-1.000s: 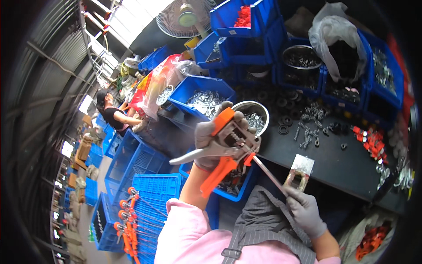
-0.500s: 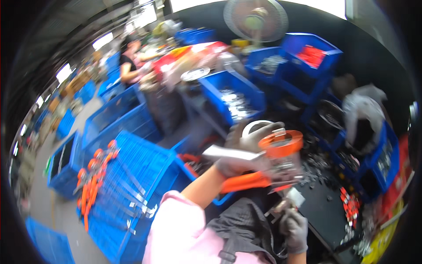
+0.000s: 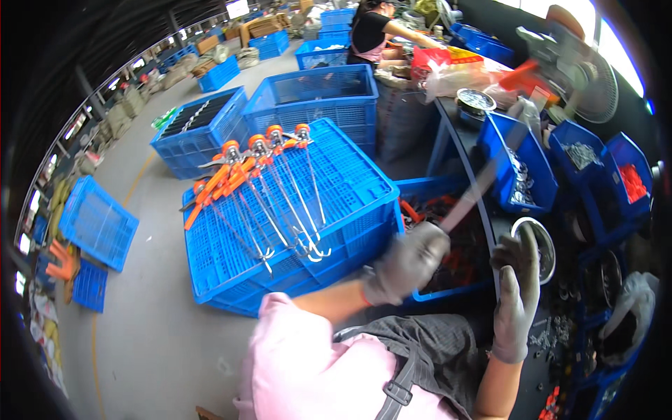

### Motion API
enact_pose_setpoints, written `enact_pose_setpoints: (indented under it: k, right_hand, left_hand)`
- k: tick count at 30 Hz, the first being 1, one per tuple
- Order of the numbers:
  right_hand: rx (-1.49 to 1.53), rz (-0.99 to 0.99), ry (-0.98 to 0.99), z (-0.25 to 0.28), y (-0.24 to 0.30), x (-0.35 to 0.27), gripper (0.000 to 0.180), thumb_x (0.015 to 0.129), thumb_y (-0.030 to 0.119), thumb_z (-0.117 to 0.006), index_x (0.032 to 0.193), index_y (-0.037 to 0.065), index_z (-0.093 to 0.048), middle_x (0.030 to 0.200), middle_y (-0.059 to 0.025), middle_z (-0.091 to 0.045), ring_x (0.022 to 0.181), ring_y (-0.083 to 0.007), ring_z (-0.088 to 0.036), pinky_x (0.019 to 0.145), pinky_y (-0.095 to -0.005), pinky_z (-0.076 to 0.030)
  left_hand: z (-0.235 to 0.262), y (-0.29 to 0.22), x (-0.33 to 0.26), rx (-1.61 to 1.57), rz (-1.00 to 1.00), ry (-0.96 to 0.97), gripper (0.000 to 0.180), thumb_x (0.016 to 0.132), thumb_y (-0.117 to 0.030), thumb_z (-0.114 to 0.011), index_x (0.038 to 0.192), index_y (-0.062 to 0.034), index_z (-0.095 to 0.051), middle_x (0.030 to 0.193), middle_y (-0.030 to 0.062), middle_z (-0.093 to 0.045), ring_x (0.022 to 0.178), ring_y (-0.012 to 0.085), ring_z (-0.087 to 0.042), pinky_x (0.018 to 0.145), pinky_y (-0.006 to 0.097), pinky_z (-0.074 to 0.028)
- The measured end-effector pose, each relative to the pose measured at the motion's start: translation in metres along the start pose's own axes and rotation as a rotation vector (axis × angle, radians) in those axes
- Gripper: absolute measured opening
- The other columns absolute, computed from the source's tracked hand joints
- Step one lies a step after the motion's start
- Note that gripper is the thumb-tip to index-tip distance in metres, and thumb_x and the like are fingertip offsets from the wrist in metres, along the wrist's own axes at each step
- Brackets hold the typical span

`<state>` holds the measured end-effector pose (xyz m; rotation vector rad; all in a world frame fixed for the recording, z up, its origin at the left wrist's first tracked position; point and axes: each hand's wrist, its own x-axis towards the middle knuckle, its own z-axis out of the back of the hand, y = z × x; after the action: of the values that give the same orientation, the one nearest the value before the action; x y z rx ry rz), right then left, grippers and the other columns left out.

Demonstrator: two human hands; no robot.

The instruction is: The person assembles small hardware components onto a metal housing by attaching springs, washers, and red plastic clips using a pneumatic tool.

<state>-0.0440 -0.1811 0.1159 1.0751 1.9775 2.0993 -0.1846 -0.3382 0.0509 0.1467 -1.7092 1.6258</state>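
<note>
My left hand (image 3: 413, 259), in a grey glove and blurred, is closed round the lower end of a long, thin-shafted tool (image 3: 483, 185). The shaft slants up and right to a smeared orange handle and a bulky head near the fan. My right hand (image 3: 516, 290), also gloved, is raised beside the bench edge with fingers stretched up and apart, holding nothing. Close behind its fingers is a round bowl (image 3: 550, 260) with a pale rim. Several similar orange-handled tools (image 3: 234, 168) with hooked metal rods lie on an upturned blue crate (image 3: 357, 175) to the left.
An open blue crate (image 3: 448, 288) with orange and dark parts stands beneath my left hand. Blue bins (image 3: 521, 168) of metal pieces and one of red parts line the bench. Beyond are more crates (image 3: 308, 91), a fan (image 3: 595, 87) and another person (image 3: 371, 35).
The view has swung left. My left hand has brought the orange-handled tool up and away from over the bench. My right hand has risen from low beside the bench and opened.
</note>
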Motion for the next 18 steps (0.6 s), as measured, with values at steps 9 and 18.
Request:
enact_pose_setpoints:
  k: [9,18]
  right_hand:
    - [0.083,-0.431,-0.032,0.049,-0.085,-0.048,0.034,0.112,0.019,-0.062,0.138,-0.001,-0.070,0.108,-0.0060,-0.076,0.091,-0.0118,-0.069,0.085,-0.0286,-0.056]
    - [0.081,-0.604,-0.091,0.051,-0.120,-0.088,0.029,0.113,0.017,-0.060,0.132,-0.002,-0.071,0.102,-0.0065,-0.075,0.085,-0.0110,-0.067,0.078,-0.0269,-0.053]
  left_hand:
    - [0.266,0.063,-0.039,0.653,0.353,-0.747,0.047,0.118,-0.041,-0.052,0.091,-0.0047,-0.065,0.071,0.0094,-0.060,0.066,0.0188,-0.056,0.063,0.043,-0.046]
    - [0.456,0.116,-0.129,1.425,0.808,-1.076,0.043,0.116,-0.039,-0.047,0.114,-0.0029,-0.070,0.106,0.0262,-0.078,0.104,0.0471,-0.075,0.086,0.061,-0.056]
